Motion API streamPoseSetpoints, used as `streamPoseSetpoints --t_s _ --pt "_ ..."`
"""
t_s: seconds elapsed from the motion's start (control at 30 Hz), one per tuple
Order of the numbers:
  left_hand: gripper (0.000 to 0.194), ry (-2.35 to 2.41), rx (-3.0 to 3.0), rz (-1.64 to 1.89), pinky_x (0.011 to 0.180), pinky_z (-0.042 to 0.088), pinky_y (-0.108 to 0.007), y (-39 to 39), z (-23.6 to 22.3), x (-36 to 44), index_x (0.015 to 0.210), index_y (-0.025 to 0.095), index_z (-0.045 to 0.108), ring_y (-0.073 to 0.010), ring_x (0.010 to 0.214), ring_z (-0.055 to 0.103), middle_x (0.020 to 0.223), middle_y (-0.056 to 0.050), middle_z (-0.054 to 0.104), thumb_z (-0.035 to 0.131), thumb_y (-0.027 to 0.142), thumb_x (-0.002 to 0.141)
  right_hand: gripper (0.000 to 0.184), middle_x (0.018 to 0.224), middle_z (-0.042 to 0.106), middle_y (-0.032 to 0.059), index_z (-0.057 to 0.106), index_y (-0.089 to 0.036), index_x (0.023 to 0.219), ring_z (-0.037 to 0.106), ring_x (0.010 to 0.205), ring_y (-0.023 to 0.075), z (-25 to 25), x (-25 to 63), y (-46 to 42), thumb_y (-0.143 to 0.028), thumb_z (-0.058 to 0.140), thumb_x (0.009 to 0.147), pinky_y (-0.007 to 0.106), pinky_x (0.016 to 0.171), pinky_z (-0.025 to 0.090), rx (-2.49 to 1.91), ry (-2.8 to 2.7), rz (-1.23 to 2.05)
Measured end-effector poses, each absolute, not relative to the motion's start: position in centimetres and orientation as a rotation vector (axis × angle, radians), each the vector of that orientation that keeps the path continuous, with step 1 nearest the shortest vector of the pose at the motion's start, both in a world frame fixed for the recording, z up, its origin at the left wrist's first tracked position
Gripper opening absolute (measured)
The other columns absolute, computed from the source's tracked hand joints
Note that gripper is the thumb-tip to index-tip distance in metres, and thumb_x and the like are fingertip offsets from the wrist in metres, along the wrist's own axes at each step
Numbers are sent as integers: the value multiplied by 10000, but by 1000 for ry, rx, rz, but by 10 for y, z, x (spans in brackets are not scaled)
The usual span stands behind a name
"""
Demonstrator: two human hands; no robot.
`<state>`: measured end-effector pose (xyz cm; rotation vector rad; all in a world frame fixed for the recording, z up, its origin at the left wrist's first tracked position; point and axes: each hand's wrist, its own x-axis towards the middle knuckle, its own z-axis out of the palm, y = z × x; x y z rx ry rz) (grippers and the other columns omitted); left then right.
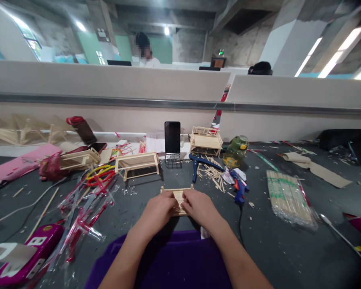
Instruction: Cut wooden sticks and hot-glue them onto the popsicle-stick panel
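Note:
At the middle of the dark table, a small slatted panel of pale wooden sticks point(179, 196) lies between my hands. My left hand point(158, 209) has its fingers curled over the panel's left part. From the right, my right hand point(200, 205) pinches down on the panel with bent fingers, which hide some of the slats. Just beyond are a small stick-built bench frame point(137, 165) and a finished-looking miniature wooden bed or bench point(206, 140). A blue cutter tool point(203, 162) lies by scattered stick offcuts point(213, 176).
A blue glue gun point(240, 188) with a cable lies to the right, near a green bottle point(236, 151) and a pack of sticks point(289, 196). Plastic tubes point(75, 224) and a magenta power strip point(43, 245) crowd the left. A phone point(172, 137) stands behind.

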<state>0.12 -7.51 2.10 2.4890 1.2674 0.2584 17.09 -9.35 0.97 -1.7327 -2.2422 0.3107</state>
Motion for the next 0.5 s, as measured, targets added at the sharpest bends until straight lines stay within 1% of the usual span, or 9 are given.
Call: streamPoseSetpoints --t_s 0.1,0.2,0.27,0.37,0.5 --pt "157 1227 2580 263 687 396 -251 -75 19 -1 726 216 631 -189 858 590 894 -37 633 538 94 760 120 904 659 82 599 -187 876 602 792 200 7 168 -93 -143 526 791 271 649 364 -1742 -2298 288" --pt "169 1221 2592 293 693 393 -248 -74 22 -4 764 224 620 -183 847 579 880 -28 632 530 81 763 175 881 650 66 635 -193 856 599 808 183 8 174 -91 -114 493 792 267 694 388 -1691 -2217 373" --pt "175 1229 2589 294 707 388 -248 -74 26 -6 766 225 610 -182 835 571 834 -23 633 519 76 769 190 863 644 48 656 -200 847 593 794 164 12 184 -89 -120 494 789 257 708 400 -1630 -2089 477" --pt "147 1288 2556 278 688 376 -250 -75 34 -11 774 218 609 -184 804 570 806 -26 642 520 101 778 161 814 646 25 662 -196 833 580 731 144 19 203 -87 -143 523 771 244 674 410 -1521 -1936 649" --pt "132 1287 2505 339 679 362 -249 -75 44 -22 821 228 627 -172 776 583 810 -8 659 516 158 805 131 742 653 5 664 -187 794 569 670 133 22 220 -88 -144 554 738 235 623 407 -1442 -1938 854"
